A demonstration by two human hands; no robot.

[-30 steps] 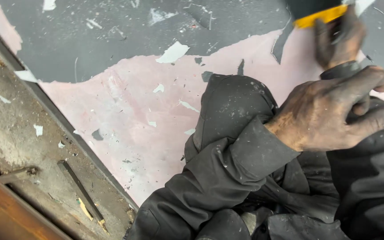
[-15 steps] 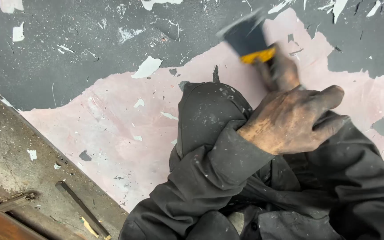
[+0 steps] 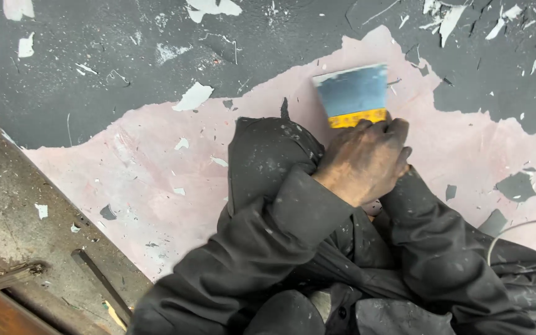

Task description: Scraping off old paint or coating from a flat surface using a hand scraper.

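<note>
— Right, lowest in the frame, dark sleeves (image 3: 293, 229) are seen crossed over a bent knee (image 3: 268, 155), and a white cable (image 3: 516, 232) is looped at the right edge.

— And the hands?

— The left hand (image 3: 364, 158) is clenched over the handle of the scraper (image 3: 352, 96), right of centre. The right hand is buried beneath it, so its grip cannot be told; only its sleeve is shown running in from the lower right.

— Why stacked like that?

— Weight is probably being added from above, so the blade is kept pressed flat.

— Where is the blade laid?

— On the bared pink surface (image 3: 156, 180), pointed toward the top of the frame, its edge set just short of the grey paint (image 3: 125, 56). That low angle is likely chosen so the coating can be got under.

— Further up?

— Pale paint flakes (image 3: 195, 96) are scattered across the grey, and a worn metal sill (image 3: 26, 205) is seen slanting along the lower left.
</note>
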